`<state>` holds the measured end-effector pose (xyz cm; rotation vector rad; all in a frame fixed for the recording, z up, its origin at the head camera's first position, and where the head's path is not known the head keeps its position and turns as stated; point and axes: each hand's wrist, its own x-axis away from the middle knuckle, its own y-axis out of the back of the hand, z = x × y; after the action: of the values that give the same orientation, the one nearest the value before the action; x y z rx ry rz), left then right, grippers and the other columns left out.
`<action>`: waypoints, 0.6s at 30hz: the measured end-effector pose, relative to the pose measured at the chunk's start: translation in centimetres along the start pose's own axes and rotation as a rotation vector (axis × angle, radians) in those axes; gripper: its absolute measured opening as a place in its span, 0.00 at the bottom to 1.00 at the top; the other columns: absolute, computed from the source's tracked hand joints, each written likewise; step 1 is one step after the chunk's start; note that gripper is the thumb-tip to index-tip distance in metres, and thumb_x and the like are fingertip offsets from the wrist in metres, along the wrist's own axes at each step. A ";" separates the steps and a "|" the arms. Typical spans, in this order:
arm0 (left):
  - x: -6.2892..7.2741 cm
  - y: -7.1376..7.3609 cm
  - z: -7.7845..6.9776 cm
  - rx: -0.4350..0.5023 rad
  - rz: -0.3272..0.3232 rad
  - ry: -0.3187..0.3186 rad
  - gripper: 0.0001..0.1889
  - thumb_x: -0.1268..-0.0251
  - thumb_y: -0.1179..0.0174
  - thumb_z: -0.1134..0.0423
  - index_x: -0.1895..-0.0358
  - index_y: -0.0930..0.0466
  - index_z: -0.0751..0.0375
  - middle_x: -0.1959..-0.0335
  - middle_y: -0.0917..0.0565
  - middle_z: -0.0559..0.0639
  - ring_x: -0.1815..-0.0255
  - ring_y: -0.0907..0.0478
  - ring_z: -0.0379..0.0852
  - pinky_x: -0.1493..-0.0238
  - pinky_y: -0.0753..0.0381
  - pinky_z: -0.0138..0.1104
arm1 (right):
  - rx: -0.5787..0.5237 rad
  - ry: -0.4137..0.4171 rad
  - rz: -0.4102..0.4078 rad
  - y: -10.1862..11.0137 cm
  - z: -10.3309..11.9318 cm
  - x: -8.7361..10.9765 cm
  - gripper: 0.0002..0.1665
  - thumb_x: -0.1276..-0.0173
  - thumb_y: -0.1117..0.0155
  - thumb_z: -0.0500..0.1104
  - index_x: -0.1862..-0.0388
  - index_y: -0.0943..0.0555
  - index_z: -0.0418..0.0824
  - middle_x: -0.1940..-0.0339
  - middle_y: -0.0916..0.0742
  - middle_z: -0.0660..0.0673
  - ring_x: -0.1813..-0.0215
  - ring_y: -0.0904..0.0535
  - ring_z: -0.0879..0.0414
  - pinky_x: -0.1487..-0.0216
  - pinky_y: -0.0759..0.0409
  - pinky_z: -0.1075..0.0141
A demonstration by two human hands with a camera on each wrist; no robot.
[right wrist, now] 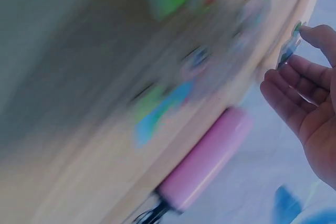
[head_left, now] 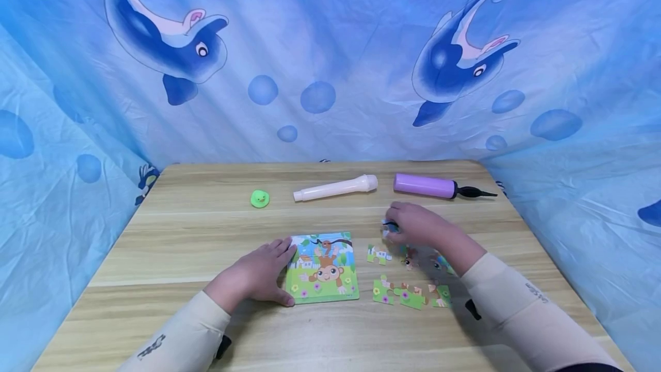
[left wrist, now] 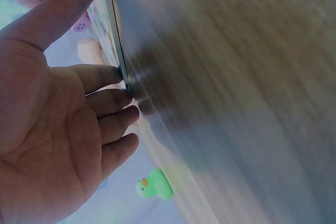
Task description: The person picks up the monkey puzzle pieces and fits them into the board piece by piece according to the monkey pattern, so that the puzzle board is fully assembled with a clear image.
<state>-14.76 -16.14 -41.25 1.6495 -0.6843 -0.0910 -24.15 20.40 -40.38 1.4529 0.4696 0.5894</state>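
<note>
My left hand lies along the left edge of a square monkey jigsaw puzzle on the table. Its thumb is by the lower left corner and its fingertips by the upper left side; in the left wrist view the fingers reach to the board's thin edge. My right hand pinches a small puzzle piece between thumb and fingers, right of the board. The right wrist view shows that piece edge-on. Beneath and in front of this hand are several loose pieces, some partly hidden by the forearm.
Behind the puzzle on the wooden table are a green rubber duck, a white stick-shaped object with a wider end, and a purple hand pump with a black end. A blue dolphin-printed curtain encloses the table's back and sides.
</note>
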 end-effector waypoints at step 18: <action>0.0 0.1 0.0 0.019 0.003 0.013 0.59 0.54 0.30 0.34 0.24 0.45 0.64 0.21 0.46 0.60 0.21 0.50 0.59 0.22 0.47 0.51 | 0.134 0.187 0.087 -1.4 9.2 -6.3 0.12 0.35 0.37 0.52 0.63 0.21 0.45 0.69 0.24 0.53 0.68 0.29 0.60 0.65 0.23 0.67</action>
<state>-14.78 -16.15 -41.11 1.6663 -0.6797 -0.0711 -23.10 9.29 -41.44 1.5588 0.6039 0.7800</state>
